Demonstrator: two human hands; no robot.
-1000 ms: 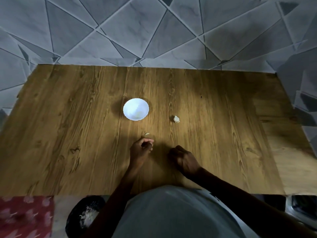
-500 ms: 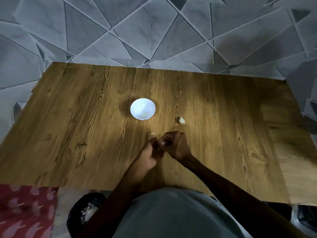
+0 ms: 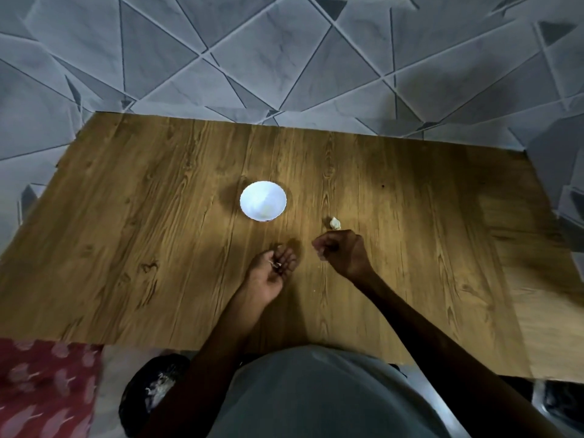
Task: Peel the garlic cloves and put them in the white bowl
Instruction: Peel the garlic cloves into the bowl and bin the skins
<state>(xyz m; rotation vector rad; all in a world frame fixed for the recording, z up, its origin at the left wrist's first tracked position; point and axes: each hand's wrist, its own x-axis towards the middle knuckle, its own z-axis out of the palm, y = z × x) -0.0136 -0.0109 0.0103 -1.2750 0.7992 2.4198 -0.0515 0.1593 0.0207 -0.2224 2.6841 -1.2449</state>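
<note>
Head view: 1 pale garlic clove (image 3: 335,223) near white bowl (image 3: 263,201).

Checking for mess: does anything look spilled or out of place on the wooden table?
Nothing spilled. The round white bowl sits upright; one pale garlic clove lies loose on the brown wooden table beside the right hand; pale peel scraps rest in the left hand.
</note>
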